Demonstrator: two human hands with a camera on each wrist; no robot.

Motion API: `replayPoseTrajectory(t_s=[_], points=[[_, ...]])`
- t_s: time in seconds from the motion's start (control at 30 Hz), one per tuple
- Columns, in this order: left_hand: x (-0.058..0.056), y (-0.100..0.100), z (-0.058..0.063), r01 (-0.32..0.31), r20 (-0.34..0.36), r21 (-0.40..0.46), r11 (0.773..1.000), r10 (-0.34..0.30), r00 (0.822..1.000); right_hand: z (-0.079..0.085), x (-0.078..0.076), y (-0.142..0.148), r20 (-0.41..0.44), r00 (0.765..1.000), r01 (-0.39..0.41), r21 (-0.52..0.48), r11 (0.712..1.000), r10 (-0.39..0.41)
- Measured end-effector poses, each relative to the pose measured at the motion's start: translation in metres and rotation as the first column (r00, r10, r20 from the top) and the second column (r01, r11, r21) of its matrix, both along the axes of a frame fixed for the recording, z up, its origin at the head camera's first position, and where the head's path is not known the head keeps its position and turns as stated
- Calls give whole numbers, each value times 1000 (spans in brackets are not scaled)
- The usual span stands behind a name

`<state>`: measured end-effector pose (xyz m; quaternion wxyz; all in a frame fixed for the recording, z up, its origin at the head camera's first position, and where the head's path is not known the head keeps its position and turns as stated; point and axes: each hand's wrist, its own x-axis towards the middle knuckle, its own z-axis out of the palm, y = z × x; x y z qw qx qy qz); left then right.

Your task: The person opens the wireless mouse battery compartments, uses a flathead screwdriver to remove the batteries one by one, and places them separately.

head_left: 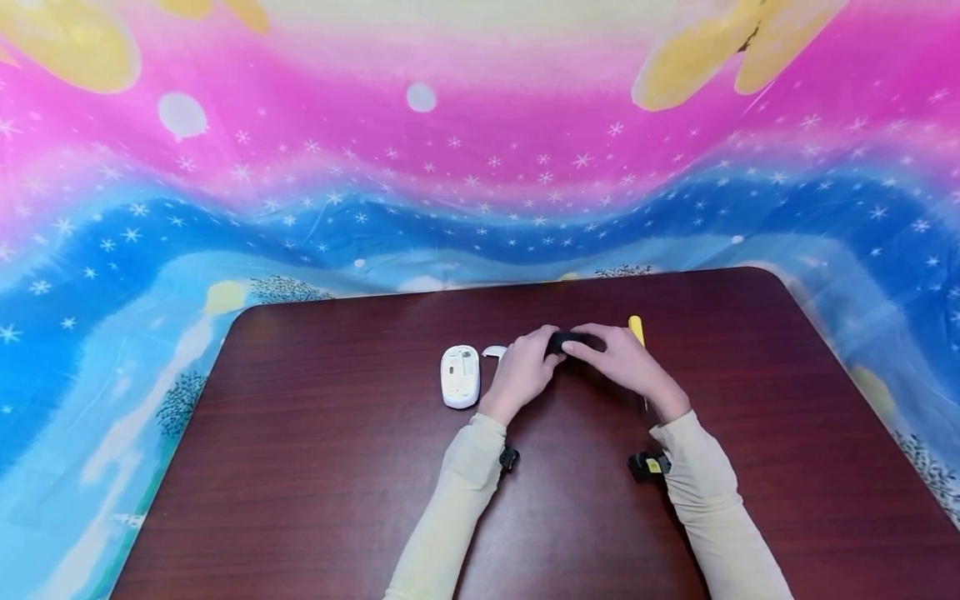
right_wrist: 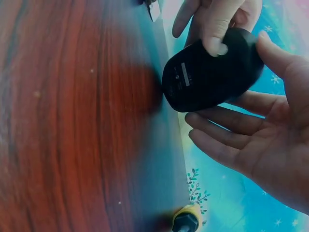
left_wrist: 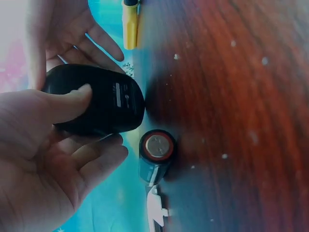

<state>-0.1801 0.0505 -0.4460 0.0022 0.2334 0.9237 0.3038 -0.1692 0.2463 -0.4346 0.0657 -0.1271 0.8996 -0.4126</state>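
Dark wooden table (head_left: 315, 467) before a pink-and-blue snowflake cloth (head_left: 480, 125). From left: a white mouse (head_left: 460, 379), a small white piece (head_left: 493, 352), then the left hand (head_left: 520, 371) gripping a black mouse (left_wrist: 108, 111) — thumb across its labelled face — the right hand (head_left: 622, 360) holding its edge, a yellow handle (head_left: 636, 327) beyond. A steady left thumb and light right-hand pressure should serve best.

The right hand (head_left: 624, 360) hides the middle of the yellow screwdriver (head_left: 636, 327). The table's (head_left: 337, 467) near edge is cut off. The black mouse (left_wrist: 110, 117) carries print (left_wrist: 119, 95) too small for reading.
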Motion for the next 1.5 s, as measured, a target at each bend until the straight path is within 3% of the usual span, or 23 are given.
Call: replayPoseTrajectory(t_s=[0.23,0.37,0.5,0.73,1.03,1.5], points=[[2,-4,2,-32,28,150,988,28,999,4,1,-2,-46,998,35,-69,997,-38],[1,-7,5,-65,126,287,956,30,992,8,0,-4,-73,996,32,-118,993,-41],[2,-11,8,-107,210,369,923,29,977,11,-1,-8,-67,997,25,-179,984,-37],[5,-20,12,-153,256,437,886,40,966,15,-4,-18,-30,999,5,-298,954,-15],[9,-29,16,-177,295,498,849,26,955,17,-6,-30,-12,1000,-8,-300,954,5],[11,-38,14,-206,298,516,831,51,953,19,-7,-45,-5,1000,7,-308,951,-9]])
